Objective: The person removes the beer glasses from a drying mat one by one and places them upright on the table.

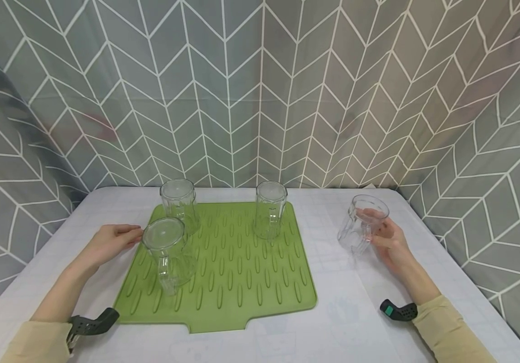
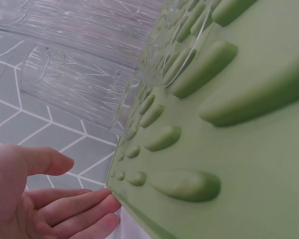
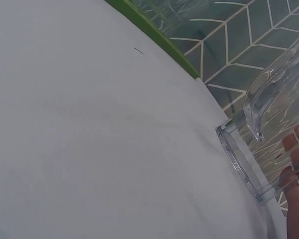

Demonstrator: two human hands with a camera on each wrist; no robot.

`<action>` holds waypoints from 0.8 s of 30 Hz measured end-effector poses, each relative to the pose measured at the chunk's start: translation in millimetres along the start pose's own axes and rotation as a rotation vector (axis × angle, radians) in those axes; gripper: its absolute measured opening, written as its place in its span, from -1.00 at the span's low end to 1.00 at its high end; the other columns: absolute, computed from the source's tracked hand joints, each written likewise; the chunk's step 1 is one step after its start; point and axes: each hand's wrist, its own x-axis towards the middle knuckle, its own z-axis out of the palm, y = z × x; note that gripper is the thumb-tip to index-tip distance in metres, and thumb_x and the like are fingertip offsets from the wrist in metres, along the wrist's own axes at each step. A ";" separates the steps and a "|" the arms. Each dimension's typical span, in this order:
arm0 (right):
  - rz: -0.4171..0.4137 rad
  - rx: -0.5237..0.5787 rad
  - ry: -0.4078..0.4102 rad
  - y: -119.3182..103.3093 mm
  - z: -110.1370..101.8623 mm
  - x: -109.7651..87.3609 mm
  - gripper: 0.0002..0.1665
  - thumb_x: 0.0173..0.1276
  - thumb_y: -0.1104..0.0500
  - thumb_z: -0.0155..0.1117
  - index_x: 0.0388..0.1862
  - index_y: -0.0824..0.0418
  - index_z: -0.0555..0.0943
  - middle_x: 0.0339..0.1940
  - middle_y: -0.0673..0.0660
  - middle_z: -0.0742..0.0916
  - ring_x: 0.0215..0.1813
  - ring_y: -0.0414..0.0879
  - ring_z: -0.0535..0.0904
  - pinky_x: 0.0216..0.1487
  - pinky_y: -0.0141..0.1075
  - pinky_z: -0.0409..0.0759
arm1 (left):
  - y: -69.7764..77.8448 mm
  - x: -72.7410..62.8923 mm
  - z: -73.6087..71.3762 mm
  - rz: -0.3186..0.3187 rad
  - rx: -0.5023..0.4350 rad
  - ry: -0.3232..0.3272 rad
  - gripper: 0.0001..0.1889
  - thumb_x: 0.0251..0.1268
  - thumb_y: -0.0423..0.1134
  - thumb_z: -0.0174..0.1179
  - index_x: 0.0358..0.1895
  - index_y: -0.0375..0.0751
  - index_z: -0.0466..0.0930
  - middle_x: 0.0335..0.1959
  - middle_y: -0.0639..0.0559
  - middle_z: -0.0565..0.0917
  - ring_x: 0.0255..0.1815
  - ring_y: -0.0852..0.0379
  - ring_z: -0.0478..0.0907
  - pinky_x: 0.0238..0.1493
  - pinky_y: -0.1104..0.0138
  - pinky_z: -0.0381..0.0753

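Observation:
At the right of the table, my right hand (image 1: 390,244) grips a clear glass mug (image 1: 360,227) from its right side. The mug tilts a little in the head view. Its thick base (image 3: 239,164) is close to the white cloth in the right wrist view; I cannot tell whether it touches. My left hand (image 1: 112,244) lies at the left edge of a green ribbed mat (image 1: 241,272), fingers extended. In the left wrist view its fingertips (image 2: 108,196) meet the mat's edge. Nearest to it is a front-left glass mug (image 1: 171,257) on the mat.
Two more glass mugs stand on the mat, a back-left mug (image 1: 180,206) and a back-right mug (image 1: 270,212). A white cloth (image 1: 341,312) covers the table. A grey patterned curtain (image 1: 250,101) hangs behind and at both sides.

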 end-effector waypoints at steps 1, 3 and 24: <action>-0.005 0.003 0.000 0.0 -1.1 0.1 -0.24 0.20 0.68 -0.06 0.41 0.36 0.33 0.29 -0.08 0.65 0.37 -0.26 0.45 0.32 -0.50 0.43 | 0.1 -0.2 0.0 0.000 0.002 0.000 -0.29 0.59 0.06 -0.08 0.33 -0.66 0.30 0.15 -0.47 0.60 0.20 -0.34 0.57 0.17 0.01 0.67; -0.018 0.013 -0.006 0.2 -3.4 0.5 -0.23 0.20 0.69 -0.07 0.42 0.36 0.34 0.29 -0.07 0.65 0.38 -0.24 0.46 0.33 -0.49 0.42 | 0.2 -0.2 0.0 0.000 0.003 -0.001 -0.30 0.59 0.06 -0.08 0.33 -0.66 0.31 0.15 -0.47 0.60 0.20 -0.34 0.57 0.17 0.01 0.67; -0.006 0.139 -0.028 7.3 -38.7 1.6 -0.24 0.38 0.64 -0.16 0.54 0.32 0.20 0.39 -0.02 0.57 0.41 -0.27 0.42 0.34 -0.53 0.43 | -1.5 1.8 0.8 0.003 0.009 0.012 -0.32 0.60 0.03 -0.09 0.33 -0.65 0.31 0.14 -0.46 0.61 0.20 -0.34 0.57 0.13 0.04 0.70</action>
